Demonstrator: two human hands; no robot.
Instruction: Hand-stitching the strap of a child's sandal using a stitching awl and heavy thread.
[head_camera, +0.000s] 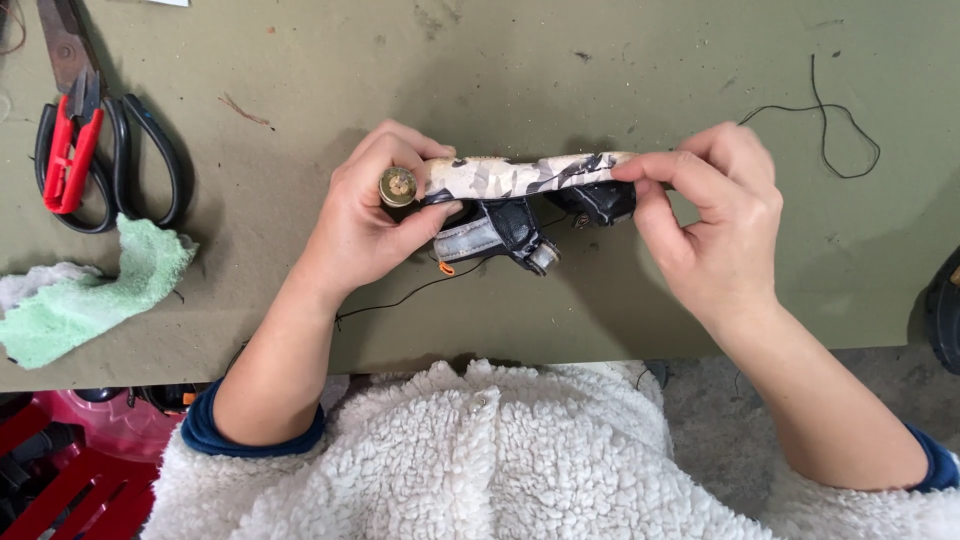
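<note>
A camouflage-patterned padded strap (520, 175) with dark webbing and a black buckle below it is held level over the olive table (560, 60). My left hand (375, 215) grips its left end; a round brass thimble (398, 186) sits on one finger there. My right hand (710, 205) pinches the strap's right end between thumb and forefinger. A grey webbing piece (470, 238) with a small orange tab hangs under the strap. A black thread (400, 298) trails from it toward my left wrist.
Black-handled scissors (140, 160) and red thread snips (68, 150) lie at the far left. A pale green cloth (85, 295) rests below them. A loose black thread (830, 120) curls at the right. A dark object (945, 310) sits at the right edge. A red crate (70, 470) stands below the table.
</note>
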